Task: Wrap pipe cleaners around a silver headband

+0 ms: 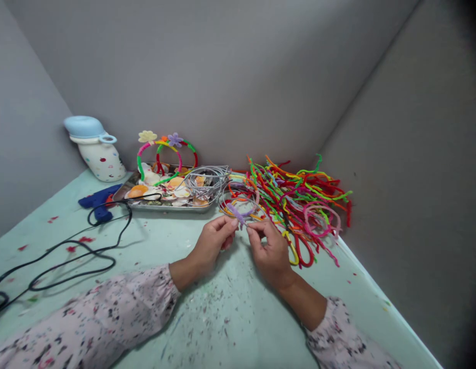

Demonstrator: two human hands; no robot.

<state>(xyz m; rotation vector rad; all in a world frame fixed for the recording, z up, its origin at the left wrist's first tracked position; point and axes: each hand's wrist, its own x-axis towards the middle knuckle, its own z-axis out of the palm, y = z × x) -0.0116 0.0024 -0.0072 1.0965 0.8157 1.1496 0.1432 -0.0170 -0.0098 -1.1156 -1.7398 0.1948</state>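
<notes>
as left hand (212, 240) pinched the purple strip (235, 212), right hand (272, 250) the wire (244, 224) at five o'clock, the strip seemed soft, best held endwise.

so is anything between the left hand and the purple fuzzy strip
Nothing visible: the left hand pinches the purple fuzzy strip near its lower end. The pile of pipe cleaners lies to the right and beyond, not between.

A blue glue gun (99, 198) and pipe cleaners (278, 190) suggest a craft workspace.
</notes>
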